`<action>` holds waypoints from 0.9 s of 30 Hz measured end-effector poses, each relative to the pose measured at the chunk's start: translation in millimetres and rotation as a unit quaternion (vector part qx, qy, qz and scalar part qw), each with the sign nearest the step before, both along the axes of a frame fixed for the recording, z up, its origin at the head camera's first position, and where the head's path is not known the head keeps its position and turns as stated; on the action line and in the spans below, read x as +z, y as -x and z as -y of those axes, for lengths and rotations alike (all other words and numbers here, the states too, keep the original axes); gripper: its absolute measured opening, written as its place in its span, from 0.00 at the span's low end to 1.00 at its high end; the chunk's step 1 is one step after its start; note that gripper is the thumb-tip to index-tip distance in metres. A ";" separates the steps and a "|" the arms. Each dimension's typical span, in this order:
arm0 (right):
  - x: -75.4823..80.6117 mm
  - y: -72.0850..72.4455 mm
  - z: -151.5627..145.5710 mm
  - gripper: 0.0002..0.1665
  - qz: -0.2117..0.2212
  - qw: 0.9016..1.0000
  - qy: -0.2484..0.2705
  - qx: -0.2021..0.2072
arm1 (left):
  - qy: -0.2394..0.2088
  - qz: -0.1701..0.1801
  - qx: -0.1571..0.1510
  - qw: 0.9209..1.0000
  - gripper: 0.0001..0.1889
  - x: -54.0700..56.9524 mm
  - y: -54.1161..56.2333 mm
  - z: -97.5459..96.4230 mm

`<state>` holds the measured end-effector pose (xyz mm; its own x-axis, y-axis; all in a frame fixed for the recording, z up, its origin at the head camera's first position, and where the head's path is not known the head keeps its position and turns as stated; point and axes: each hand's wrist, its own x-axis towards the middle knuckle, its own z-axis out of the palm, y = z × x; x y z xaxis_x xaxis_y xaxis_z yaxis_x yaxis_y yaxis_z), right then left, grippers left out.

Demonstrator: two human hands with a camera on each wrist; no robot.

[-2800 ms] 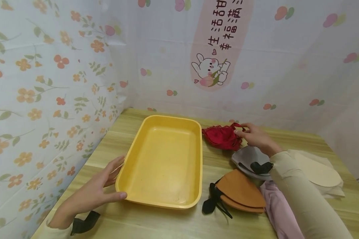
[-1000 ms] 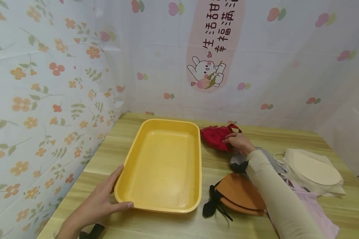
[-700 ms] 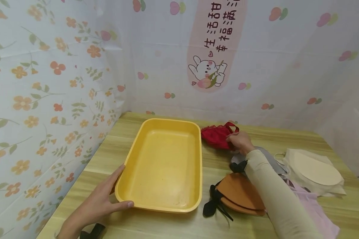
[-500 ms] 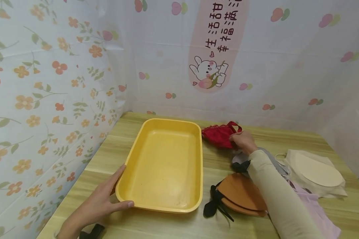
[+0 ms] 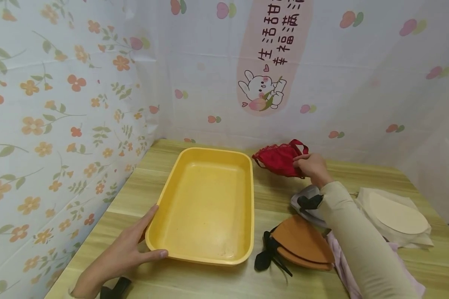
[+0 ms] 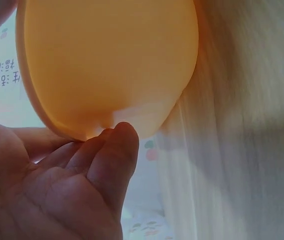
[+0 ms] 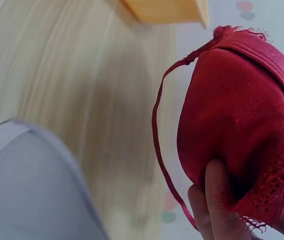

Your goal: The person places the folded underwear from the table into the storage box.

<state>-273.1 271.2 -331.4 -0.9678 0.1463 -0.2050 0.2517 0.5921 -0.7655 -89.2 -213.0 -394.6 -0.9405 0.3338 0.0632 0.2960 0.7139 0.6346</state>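
Note:
My right hand (image 5: pixel 311 167) holds a folded red bra (image 5: pixel 278 160) above the table's back edge, right of the yellow tray. In the right wrist view, the bra (image 7: pixel 231 110) shows a satin cup, lace trim and a thin strap hanging in a loop; fingers (image 7: pixel 219 200) pinch its lower part. My left hand (image 5: pixel 125 249) grips the near left corner of the tray (image 5: pixel 251 199), thumb at the near rim and fingers along the left outer wall. In the left wrist view, fingertips touch the tray's wall (image 6: pixel 112 60). Nothing lies in the tray.
Below my right forearm lie a grey folded bra (image 5: pixel 304 195), an orange-brown folded bra (image 5: pixel 303 238) with black straps, and pink fabric (image 5: pixel 340 257). A cream garment (image 5: pixel 396 216) is farther right. Printed cloth walls (image 5: pixel 202 62) stand behind and on the left.
My right hand has taken hold of the red bra and raised it off the table, slightly back and to the right. My left hand stays at the tray's corner.

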 end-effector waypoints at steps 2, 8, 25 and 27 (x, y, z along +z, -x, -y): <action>5.5 -1.0 3.8 0.26 -0.004 1.000 0.001 0.011 | 0.003 0.001 0.000 1.000 0.60 0.4 -0.2 0.8; 20.6 -5.1 23.1 0.25 -0.029 0.999 0.016 0.027 | 0.010 -0.005 -0.004 1.000 0.60 0.1 0.3 2.7; 29.9 -13.4 95.9 0.21 -0.027 0.993 0.060 0.094 | 0.004 0.000 -0.008 1.000 0.60 -0.6 0.8 1.2; 30.1 -14.9 104.9 0.20 -0.026 0.992 0.066 0.101 | 0.003 0.003 -0.007 1.000 0.60 -0.1 1.2 0.9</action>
